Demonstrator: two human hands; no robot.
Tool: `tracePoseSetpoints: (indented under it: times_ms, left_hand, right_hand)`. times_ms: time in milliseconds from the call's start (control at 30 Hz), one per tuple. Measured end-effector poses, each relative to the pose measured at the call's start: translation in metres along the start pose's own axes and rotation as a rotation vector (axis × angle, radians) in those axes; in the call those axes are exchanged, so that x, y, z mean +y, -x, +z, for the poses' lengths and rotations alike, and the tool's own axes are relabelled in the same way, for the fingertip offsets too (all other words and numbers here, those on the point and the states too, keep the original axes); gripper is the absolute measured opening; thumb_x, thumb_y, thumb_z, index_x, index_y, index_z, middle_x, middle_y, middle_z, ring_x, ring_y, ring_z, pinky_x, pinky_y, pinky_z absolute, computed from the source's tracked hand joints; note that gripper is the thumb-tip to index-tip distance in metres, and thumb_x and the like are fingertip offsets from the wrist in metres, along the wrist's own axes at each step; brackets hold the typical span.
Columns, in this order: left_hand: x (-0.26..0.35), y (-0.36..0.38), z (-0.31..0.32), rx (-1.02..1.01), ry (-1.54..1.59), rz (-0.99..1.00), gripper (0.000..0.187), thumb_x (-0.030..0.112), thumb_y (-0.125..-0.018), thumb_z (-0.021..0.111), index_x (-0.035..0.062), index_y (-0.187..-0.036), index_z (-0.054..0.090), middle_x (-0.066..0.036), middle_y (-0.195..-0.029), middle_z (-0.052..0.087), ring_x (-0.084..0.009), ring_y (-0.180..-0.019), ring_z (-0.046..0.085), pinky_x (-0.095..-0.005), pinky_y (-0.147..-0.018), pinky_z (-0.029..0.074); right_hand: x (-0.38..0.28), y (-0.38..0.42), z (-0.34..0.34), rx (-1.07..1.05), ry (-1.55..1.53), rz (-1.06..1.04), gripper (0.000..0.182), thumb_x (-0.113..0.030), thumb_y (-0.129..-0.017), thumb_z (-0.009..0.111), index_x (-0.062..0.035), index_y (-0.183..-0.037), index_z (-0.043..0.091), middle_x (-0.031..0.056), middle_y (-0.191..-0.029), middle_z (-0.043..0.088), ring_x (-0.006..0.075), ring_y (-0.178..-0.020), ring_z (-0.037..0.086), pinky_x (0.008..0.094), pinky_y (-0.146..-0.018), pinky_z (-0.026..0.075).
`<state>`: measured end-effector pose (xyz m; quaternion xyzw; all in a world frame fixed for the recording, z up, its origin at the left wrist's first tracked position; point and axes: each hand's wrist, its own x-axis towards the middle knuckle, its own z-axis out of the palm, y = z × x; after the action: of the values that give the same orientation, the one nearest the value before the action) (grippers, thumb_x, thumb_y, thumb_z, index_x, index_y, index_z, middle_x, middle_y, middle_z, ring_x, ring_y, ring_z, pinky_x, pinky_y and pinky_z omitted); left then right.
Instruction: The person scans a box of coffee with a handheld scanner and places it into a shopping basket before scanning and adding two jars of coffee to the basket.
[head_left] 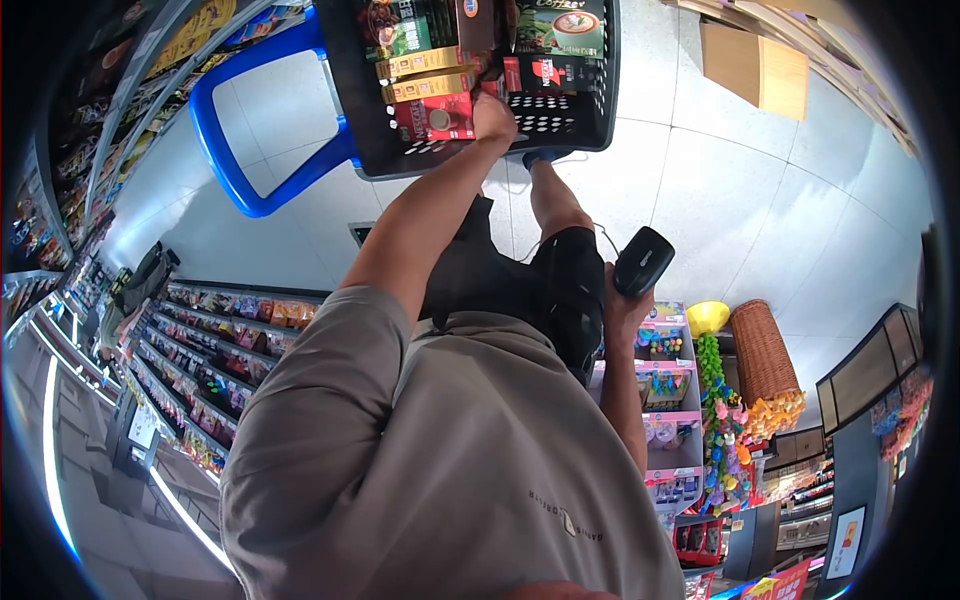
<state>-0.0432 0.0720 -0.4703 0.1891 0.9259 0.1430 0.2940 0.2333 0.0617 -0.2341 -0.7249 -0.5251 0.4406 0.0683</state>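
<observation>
My left hand reaches into a black basket and touches the right end of a red Nescafe box; its fingertips are hidden among the boxes. Behind that box lie yellow boxes, and to the right a dark Nescafe box. Green coffee boxes stand at the top. Low on the right, my right hand is wrapped round a black handheld scanner, with a thin cable close by.
A blue handle frame juts left from the basket. Cardboard boxes lie on the floor at upper right. Stocked shelves line the left. On the right stand a toy display and a wicker basket.
</observation>
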Motion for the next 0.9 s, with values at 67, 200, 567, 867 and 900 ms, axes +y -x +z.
tracePoseSetpoints:
  times_ms: [67,200,567,867,900]
  left_hand:
    - [0.011,0.0,-0.014,-0.096,-0.043,-0.044,0.019,0.006,-0.085,0.048,-0.0092,-0.094,0.054,-0.03,-0.09,0.063,-0.0421,-0.09,0.063,-0.0467,-0.078,0.051]
    - [0.007,-0.011,-0.004,-0.109,-0.076,-0.059,0.019,0.008,-0.086,0.05,-0.0088,-0.093,0.056,-0.03,-0.091,0.063,-0.0411,-0.091,0.063,-0.046,-0.078,0.053]
    - [0.001,-0.026,0.025,-0.033,-0.062,-0.122,0.025,0.012,-0.086,0.055,-0.0056,-0.103,0.053,-0.028,-0.097,0.064,-0.0404,-0.093,0.063,-0.0455,-0.078,0.053]
    - [-0.014,-0.02,0.057,0.067,0.12,-0.113,0.035,0.019,-0.087,0.059,-0.0058,-0.108,0.046,-0.03,-0.1,0.061,-0.0462,-0.096,0.059,-0.0499,-0.079,0.05]
    - [-0.012,-0.017,0.052,0.066,0.117,-0.116,0.035,0.019,-0.087,0.059,-0.0058,-0.108,0.046,-0.03,-0.1,0.061,-0.0462,-0.096,0.059,-0.0499,-0.079,0.05]
  right_hand:
    - [0.004,-0.002,0.004,0.003,0.008,-0.015,0.03,-0.013,-0.075,0.076,0.0023,-0.096,0.062,0.0126,-0.082,0.067,0.0216,-0.074,0.065,0.0342,-0.069,0.05]
    - [0.007,-0.006,0.009,0.012,0.065,-0.046,0.032,-0.013,-0.075,0.076,0.0022,-0.099,0.063,0.013,-0.084,0.068,0.0215,-0.076,0.066,0.0339,-0.071,0.05]
    - [0.009,-0.007,0.005,0.026,0.042,-0.006,0.033,-0.015,-0.074,0.077,0.0039,-0.095,0.06,0.0159,-0.083,0.067,0.0269,-0.074,0.066,0.0361,-0.07,0.05]
    - [0.007,-0.011,0.012,-0.015,0.074,0.052,0.03,-0.012,-0.075,0.076,0.0033,-0.099,0.067,0.0144,-0.091,0.07,0.0223,-0.081,0.067,0.0337,-0.075,0.05]
    - [0.007,-0.01,0.013,-0.017,0.079,0.069,0.029,-0.012,-0.075,0.076,0.003,-0.099,0.067,0.0143,-0.09,0.07,0.0219,-0.081,0.068,0.0336,-0.075,0.05]
